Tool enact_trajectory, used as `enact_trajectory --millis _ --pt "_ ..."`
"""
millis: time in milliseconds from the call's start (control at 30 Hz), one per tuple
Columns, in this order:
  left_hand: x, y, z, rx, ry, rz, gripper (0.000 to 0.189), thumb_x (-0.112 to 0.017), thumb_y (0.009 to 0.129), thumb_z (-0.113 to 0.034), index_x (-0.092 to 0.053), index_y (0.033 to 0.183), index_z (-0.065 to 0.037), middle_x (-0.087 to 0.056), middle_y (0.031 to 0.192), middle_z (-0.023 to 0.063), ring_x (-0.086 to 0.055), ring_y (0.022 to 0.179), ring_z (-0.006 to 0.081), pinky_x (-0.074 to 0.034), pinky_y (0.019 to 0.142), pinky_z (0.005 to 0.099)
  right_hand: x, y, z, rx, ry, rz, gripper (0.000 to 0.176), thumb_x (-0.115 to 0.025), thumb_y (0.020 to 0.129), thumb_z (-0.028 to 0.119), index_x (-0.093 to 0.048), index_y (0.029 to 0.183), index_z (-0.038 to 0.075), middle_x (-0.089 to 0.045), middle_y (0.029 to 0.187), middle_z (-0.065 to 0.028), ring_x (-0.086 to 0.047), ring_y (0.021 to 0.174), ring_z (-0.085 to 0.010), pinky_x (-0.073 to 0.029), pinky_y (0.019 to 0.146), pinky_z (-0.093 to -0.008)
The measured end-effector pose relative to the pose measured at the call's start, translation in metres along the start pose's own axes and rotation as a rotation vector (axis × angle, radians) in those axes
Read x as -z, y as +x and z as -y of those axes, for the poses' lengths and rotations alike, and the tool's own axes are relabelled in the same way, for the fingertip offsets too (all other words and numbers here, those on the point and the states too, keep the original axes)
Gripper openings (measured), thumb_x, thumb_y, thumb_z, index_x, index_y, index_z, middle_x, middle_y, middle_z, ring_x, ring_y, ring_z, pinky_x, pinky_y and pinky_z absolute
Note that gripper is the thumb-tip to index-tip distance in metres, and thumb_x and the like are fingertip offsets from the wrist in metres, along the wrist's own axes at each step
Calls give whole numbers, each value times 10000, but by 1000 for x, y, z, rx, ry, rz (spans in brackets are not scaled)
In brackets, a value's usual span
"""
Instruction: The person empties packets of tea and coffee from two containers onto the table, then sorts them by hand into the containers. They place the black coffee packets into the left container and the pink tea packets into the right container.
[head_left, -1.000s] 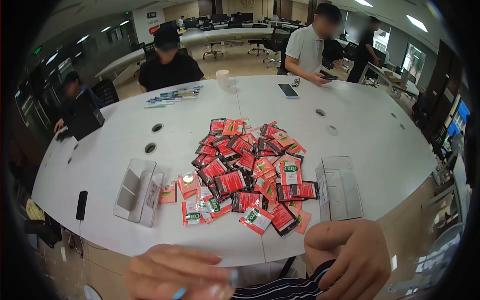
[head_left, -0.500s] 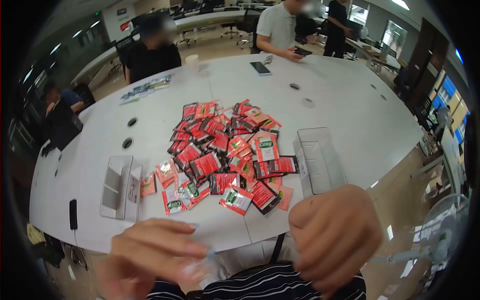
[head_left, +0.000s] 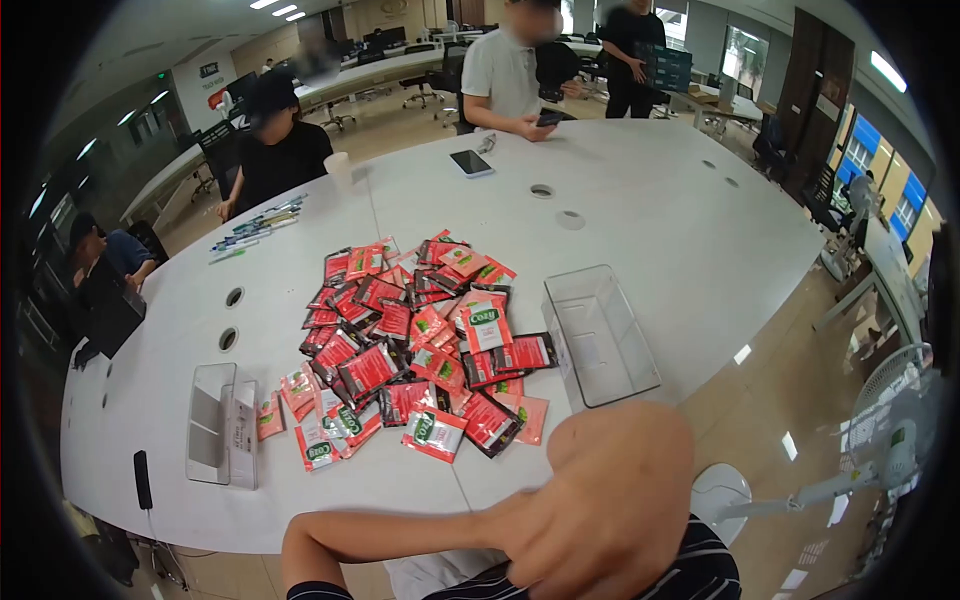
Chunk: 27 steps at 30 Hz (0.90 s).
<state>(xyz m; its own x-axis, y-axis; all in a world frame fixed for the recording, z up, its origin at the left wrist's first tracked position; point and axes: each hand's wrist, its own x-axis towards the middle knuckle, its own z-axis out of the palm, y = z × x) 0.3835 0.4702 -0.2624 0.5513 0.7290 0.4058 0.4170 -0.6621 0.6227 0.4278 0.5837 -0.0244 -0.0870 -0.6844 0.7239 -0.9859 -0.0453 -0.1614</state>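
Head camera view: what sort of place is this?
Probably an open-plan office: a big white shared table, more long desks in rows behind it, and strip lights on the ceiling.

Readable: "Cozy", white on a green patch, on a red packet (head_left: 484, 325) atop the pile on the desk (head_left: 650, 200). Same green patch on near packets (head_left: 432, 433), lettering there too small to make out. Far left, a wall sign (head_left: 208, 72), blurred, not legible.
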Motion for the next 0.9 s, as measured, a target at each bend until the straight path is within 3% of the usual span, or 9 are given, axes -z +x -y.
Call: enact_trajectory --millis 133,233,367,467,533,567,700,833,900 --pt "12 -5 0 51 46 -6 326 -622 866 -227 -602 1153 -73 -588 1170 78 -562 1115 275 -523 800 391 7 -6 23 99 65 5 282 -562 938 205 -568 688 76 -539 690 -22 -558 683 -188 -434 618 -313" --pt "11 -8 9 -43 -50 -37 373 -613 863 -197 -559 1208 -69 -549 1234 102 -524 1175 270 -518 814 399 10 -4 25 -175 22 39 234 -583 919 254 -605 782 67 -580 722 -42 -585 701 -222 -460 648 -342" --pt "33 5 -6 2 -103 -71 338 -623 867 -144 -591 1194 -67 -607 1129 97 -596 1034 268 -521 828 384 4 -12 -9 -686 -89 137 285 -630 872 332 -644 938 55 -634 762 -80 -614 688 -275 -491 652 -391" --pt "40 16 -17 45 -128 -145 317 -631 869 -104 -615 1184 -66 -650 1050 92 -650 928 266 -523 839 372 -39 -39 -32 -924 33 -199 362 -653 856 382 -653 1029 64 -677 897 -88 -641 829 -284 -491 749 -433" --pt "25 1 -9 15 -53 -161 294 -638 862 -114 -641 1152 -63 -671 1020 100 -660 917 274 -521 840 376 -86 -62 -47 -1135 -91 -167 380 -649 873 321 -628 1183 102 -630 1165 -117 -587 1100 -292 -470 926 -398" --pt "17 -6 -5 3 -12 -169 283 -642 859 -119 -655 1136 -62 -681 1006 104 -665 912 279 -520 841 378 -109 -78 -57 -1114 -142 -183 407 -652 871 330 -616 1210 107 -594 1235 -116 -542 1168 -289 -433 974 -409" --pt "16 -4 -8 -57 -66 238 311 -614 837 -120 -659 1140 -61 -677 1053 114 -654 981 271 -508 876 367 -160 -120 -81 -1098 -310 -207 505 -663 860 359 -568 1298 127 -422 1463 -106 -351 1377 -274 -292 1116 -443" --pt "7 -5 -4 -65 -128 316 357 -569 838 -115 -607 1184 -35 -628 1109 112 -624 1037 262 -494 888 370 -169 -124 -82 -1048 -349 -87 560 -668 845 376 -536 1335 138 -351 1520 -100 -293 1414 -282 -252 1138 -453" --pt "11 -3 -9 -78 -161 243 319 -566 812 -95 -605 1113 4 -626 1047 132 -624 977 302 -488 881 400 -167 -123 -82 -1051 -344 -86 566 -666 844 381 -535 1331 125 -374 1502 -108 -296 1412 -286 -243 1142 -451"
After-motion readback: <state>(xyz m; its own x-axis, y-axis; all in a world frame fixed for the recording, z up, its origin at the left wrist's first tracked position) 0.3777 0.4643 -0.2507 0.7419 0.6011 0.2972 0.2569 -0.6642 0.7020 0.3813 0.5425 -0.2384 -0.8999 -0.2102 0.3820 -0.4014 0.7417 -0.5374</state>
